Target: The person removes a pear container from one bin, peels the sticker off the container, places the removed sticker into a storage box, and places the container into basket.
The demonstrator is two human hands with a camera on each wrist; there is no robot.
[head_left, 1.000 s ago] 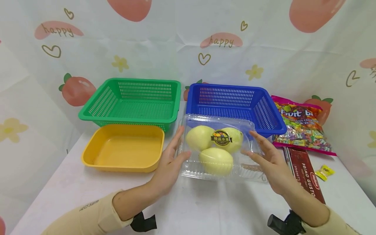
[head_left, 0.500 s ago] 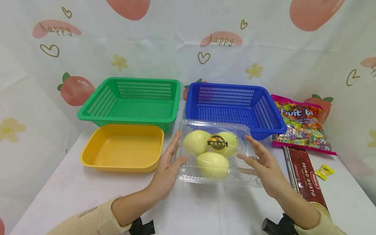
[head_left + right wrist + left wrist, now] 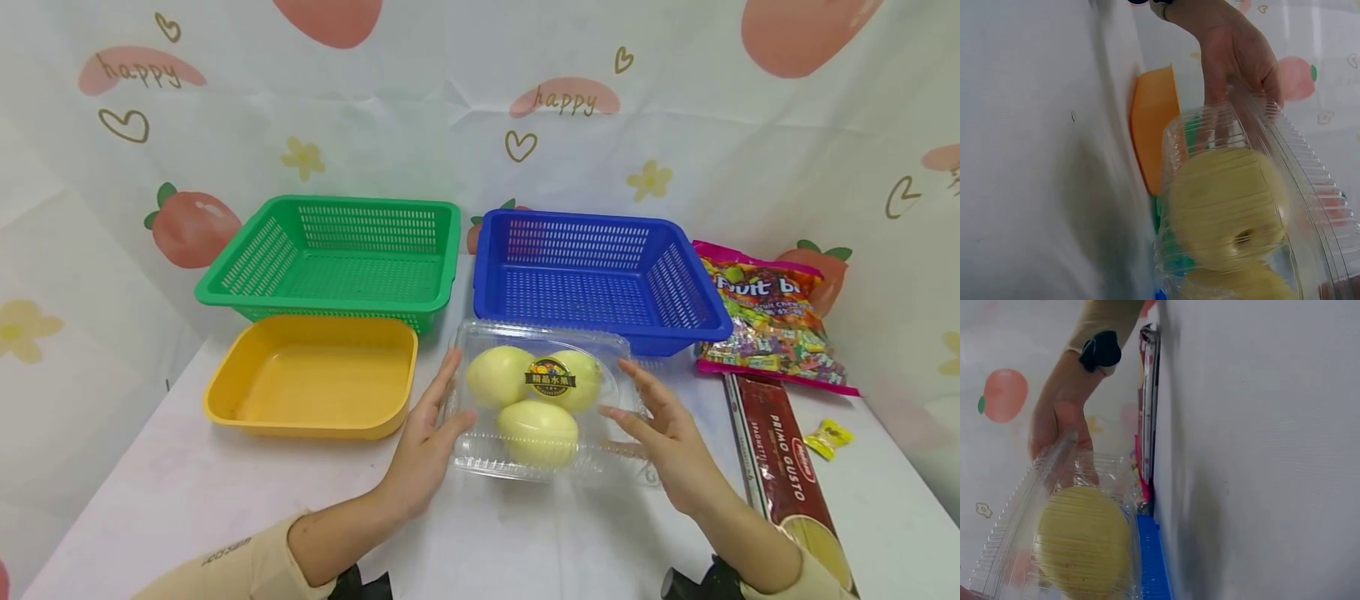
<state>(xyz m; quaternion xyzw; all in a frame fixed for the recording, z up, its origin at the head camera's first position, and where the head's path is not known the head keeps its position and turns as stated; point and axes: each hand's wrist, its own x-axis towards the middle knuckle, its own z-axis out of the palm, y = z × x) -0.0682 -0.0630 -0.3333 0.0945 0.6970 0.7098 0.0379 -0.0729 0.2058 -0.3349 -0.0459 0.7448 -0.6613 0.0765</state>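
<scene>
Both hands hold a clear plastic clamshell box [image 3: 476, 454] by its left and right ends. Inside are three pale yellow-green round fruits [image 3: 537, 433], seen through a lid with a round black and gold label [image 3: 550, 377]. My left hand [image 3: 420, 450] grips the left end, thumb over the lid's side. At the right end, my right hand [image 3: 675, 446] grips with its thumb on the near side and fingers along the edge. Both wrist views show the box raised over the table, with a fruit [image 3: 1085, 540] against its ribbed wall and a shadow below.
Behind the box stands a blue basket [image 3: 585, 327], with a green basket [image 3: 330, 307] to its left. A yellow tub [image 3: 311, 429] sits in front of the green one. To the right lie a candy bag [image 3: 772, 321], a spaghetti pack [image 3: 787, 467] and a small yellow-wrapped candy [image 3: 828, 439].
Both hands have brought the box toward me and slightly left, away from the blue basket's front edge. The grip looks the same. The baskets, tub and packs have stayed put.
</scene>
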